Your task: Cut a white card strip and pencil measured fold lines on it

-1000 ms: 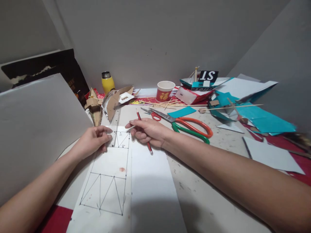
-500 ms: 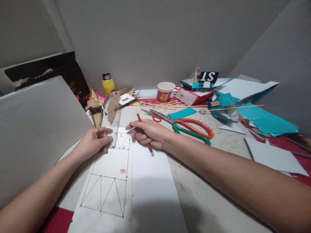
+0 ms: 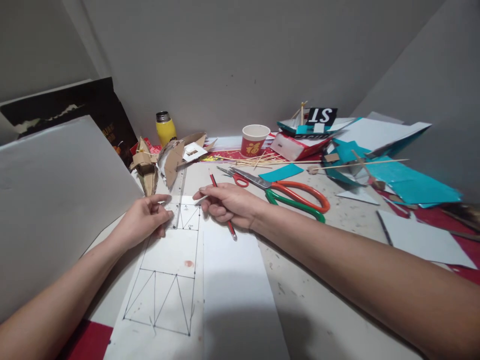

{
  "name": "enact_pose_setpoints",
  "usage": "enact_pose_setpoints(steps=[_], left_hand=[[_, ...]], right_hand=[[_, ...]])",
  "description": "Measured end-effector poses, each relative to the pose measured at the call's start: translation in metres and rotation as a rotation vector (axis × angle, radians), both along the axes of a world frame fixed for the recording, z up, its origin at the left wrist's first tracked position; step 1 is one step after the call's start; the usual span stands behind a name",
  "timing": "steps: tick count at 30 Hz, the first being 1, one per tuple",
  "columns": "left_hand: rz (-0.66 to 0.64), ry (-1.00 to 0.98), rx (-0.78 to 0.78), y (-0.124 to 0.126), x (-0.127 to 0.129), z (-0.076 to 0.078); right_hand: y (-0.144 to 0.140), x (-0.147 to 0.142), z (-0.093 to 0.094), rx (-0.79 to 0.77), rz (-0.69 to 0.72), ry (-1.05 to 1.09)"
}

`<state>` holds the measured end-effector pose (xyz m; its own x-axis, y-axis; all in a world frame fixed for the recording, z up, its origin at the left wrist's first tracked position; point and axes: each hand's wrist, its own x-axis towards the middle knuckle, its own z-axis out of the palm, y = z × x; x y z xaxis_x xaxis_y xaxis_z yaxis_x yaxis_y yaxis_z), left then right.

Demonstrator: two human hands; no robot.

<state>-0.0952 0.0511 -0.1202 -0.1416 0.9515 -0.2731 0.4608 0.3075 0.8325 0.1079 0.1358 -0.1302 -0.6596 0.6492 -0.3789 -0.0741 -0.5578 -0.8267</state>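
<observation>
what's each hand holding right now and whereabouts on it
The right hand grips a red pencil around its middle, both ends sticking out. The left hand pinches the near end of a clear ruler flat on the white paper.

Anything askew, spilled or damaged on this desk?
One mark: a small reddish stain sits on the white sheet with drawn triangles, in the blank panel between the two diagrams. Thin wooden sticks lie scattered loose near the red paper cup. Nothing looks spilled or broken.
</observation>
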Motion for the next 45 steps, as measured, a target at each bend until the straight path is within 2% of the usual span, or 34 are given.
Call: enact_pose_setpoints(steps=[7,12,17,21,25,31,36,45], left_hand=[[-0.022,0.048,0.112,-0.002,0.001,-0.007],[-0.023,0.064,0.126,-0.003,0.005,-0.006],[-0.017,-0.025,0.091,-0.003,0.001,0.003],[-0.068,-0.123,-0.014,-0.002,-0.005,0.010],[-0.159,-0.117,-0.080,-0.003,-0.006,0.010],[-0.162,-0.150,-0.081,-0.002,-0.006,0.009],[-0.251,-0.208,-0.041,-0.002,-0.010,0.015],[-0.315,-0.258,-0.093,-0.005,-0.006,0.014]], right_hand=[[0.000,0.000,0.000,0.000,0.004,-0.004],[0.001,0.000,0.000,0.003,0.009,-0.003],[0.001,0.000,0.000,-0.001,0.006,-0.006],[0.000,0.000,0.001,-0.008,-0.004,-0.008],[0.000,0.000,0.001,-0.013,-0.005,-0.004],[0.000,0.000,0.000,-0.027,-0.014,0.003],[0.003,0.001,-0.001,-0.045,-0.107,0.029],[0.003,0.002,0.007,-0.002,-0.240,0.065]])
